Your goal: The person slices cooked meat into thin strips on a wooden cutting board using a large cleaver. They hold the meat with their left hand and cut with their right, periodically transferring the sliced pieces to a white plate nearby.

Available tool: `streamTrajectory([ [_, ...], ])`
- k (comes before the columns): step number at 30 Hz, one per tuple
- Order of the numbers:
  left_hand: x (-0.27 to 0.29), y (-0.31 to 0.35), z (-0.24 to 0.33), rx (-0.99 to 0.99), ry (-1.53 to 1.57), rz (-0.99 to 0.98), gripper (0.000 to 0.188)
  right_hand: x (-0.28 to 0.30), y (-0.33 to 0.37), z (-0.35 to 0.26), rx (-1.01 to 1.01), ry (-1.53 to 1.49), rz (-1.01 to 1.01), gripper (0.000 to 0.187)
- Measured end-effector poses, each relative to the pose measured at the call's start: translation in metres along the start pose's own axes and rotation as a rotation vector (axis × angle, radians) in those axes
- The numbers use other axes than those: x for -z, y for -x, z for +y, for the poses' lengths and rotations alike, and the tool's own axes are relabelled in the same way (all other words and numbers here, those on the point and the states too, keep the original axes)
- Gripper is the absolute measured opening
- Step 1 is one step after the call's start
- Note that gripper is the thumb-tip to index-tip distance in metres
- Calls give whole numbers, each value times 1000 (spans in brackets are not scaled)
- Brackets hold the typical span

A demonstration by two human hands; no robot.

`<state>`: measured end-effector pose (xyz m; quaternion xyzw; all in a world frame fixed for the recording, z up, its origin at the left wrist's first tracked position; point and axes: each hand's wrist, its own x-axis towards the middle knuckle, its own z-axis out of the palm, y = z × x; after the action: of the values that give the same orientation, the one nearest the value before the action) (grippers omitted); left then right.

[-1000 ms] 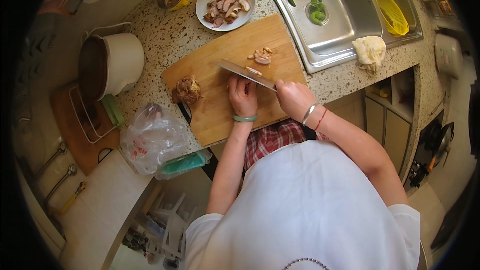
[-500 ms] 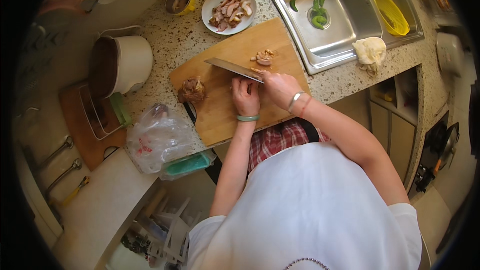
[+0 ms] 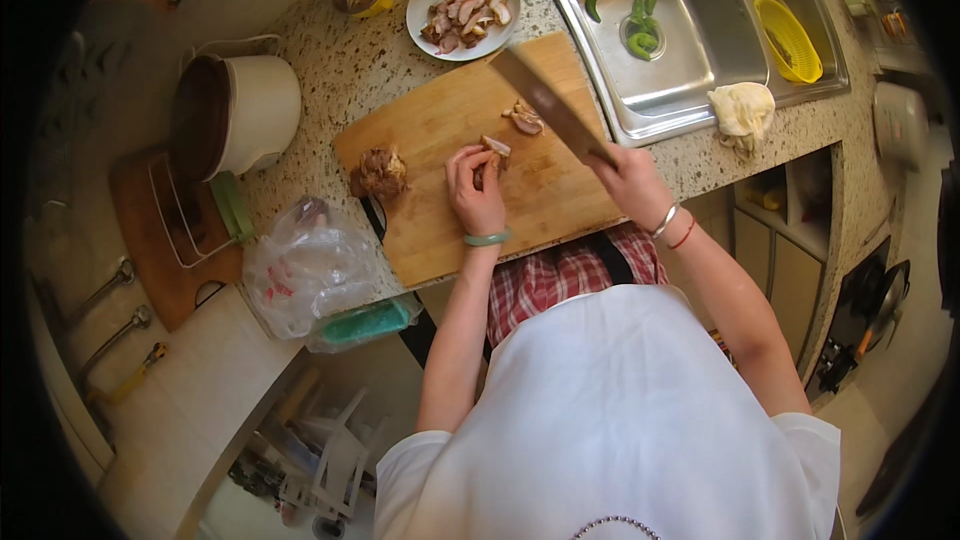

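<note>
My right hand (image 3: 632,185) grips the handle of a cleaver (image 3: 553,105), its broad blade slanting up and left over the right part of the wooden cutting board (image 3: 430,252). With curled fingers my left hand (image 3: 474,192) holds a piece of meat (image 3: 495,147) against the middle of the board; the fingers hide part of it. Just beyond lie a few cut meat slices (image 3: 524,118), close to the blade. A brown chunk of meat (image 3: 379,172) rests near the board's left edge. Behind the board, a white plate (image 3: 415,25) carries a heap of sliced meat (image 3: 468,12).
Right of the board is a steel double sink (image 3: 690,80) with green peppers (image 3: 641,28) and a yellow basket (image 3: 790,40). A cloth (image 3: 742,108) drapes over its front rim. To the left stand a pot-like cooker (image 3: 255,105), a plastic bag (image 3: 305,265) and a yellow cup (image 3: 377,2).
The cleaver has lifted away from my left hand and swung right, its blade now steeper. My left hand has shifted slightly left, and the meat at its fingertips now shows.
</note>
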<state>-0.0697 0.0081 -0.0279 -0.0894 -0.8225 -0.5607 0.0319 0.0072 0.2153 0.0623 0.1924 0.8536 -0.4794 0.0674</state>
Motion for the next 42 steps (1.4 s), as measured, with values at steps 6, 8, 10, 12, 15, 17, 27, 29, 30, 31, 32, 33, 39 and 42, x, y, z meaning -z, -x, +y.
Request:
streamTrajectory([
  [6,12,-7,19,-35,38,1,22,23,-1,26,-491,-455,-161,36],
  [8,15,-3,33,-60,2,97,19,27,3,36,-526,-478,-176,38],
  [10,20,4,36,-53,13,121,19,27,7,43,-547,-491,-176,40],
  [12,19,15,39,75,139,80,15,27,7,45,-544,-464,-191,39],
  [15,-13,22,71,472,427,-203,31,24,7,53,-557,-456,-228,40],
  [17,-36,25,61,424,343,-196,46,23,5,52,-546,-459,-258,40],
  [27,-67,-6,38,287,-42,-178,66,21,0,54,-496,-468,-431,41],
  [29,-68,-12,38,314,-38,-162,62,19,-3,50,-463,-415,-479,41],
  [30,-68,-14,37,324,-12,-150,60,19,-4,46,-469,-412,-476,41],
  [31,-68,-16,36,334,15,-138,58,18,-5,42,-464,-424,-466,41],
  [32,-67,-20,35,283,-18,-111,55,18,-7,39,-458,-436,-457,41],
  [33,-67,-23,34,231,-50,-85,53,18,-10,35,-451,-447,-448,41],
  [39,-63,-90,39,180,49,11,49,20,-57,4,-406,-520,-458,37],
  [42,-62,-130,36,109,7,25,49,20,-87,-16,-426,-554,-447,34],
])
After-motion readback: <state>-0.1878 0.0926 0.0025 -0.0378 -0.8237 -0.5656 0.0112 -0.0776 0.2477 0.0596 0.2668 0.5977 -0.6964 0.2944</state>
